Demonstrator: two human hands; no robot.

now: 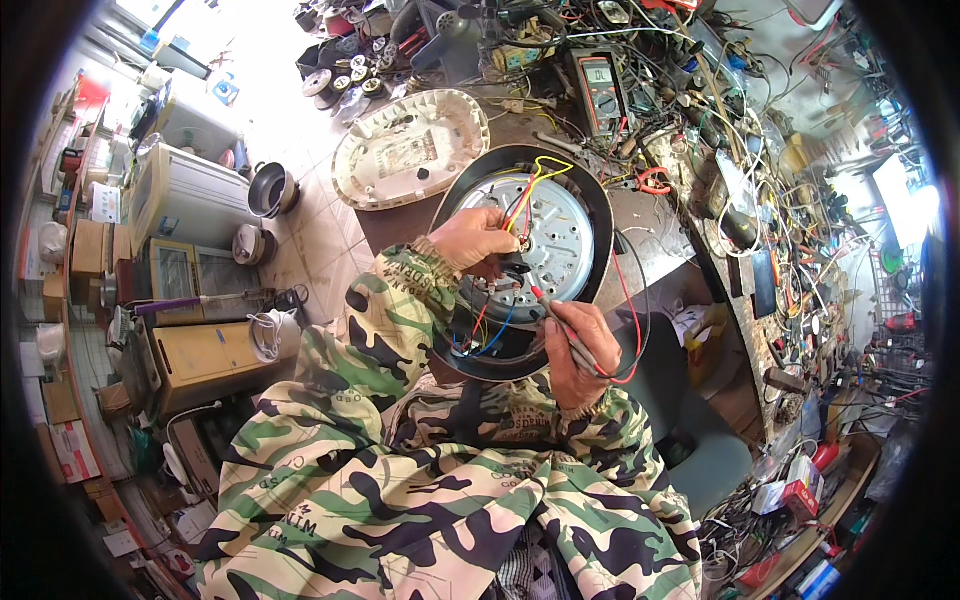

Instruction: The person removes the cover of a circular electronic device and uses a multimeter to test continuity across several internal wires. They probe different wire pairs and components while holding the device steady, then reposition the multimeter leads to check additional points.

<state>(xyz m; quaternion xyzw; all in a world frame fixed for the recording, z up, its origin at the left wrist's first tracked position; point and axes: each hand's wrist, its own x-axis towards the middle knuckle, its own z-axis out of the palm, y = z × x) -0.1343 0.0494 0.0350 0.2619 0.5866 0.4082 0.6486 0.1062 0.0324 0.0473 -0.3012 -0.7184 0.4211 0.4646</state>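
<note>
An opened round appliance base (607, 205) with a dark shell, probably an electric cooker, lies upside down close to my body. Inside it sits a silvery metal disc (562, 250); red, yellow and blue wires (496, 338) run around it. Over the disc's left side my left hand (470, 242) is pinched closed at the red and yellow wires; exactly what its fingertips grip is partly hidden. A small black part (514, 264) shows just below them. My right hand (583, 352) is closed around multimeter probes (560, 322), the red tip pointing into the base. Their red and black leads loop rightward.
Beyond the base lies an oval cream cover (410, 150). A multimeter (600, 95) with a lit display stands on the cluttered bench, near red-handled pliers (654, 181). Tangled cables and parts crowd the right side. A grey chair (705, 455) is at lower right; appliances line the left.
</note>
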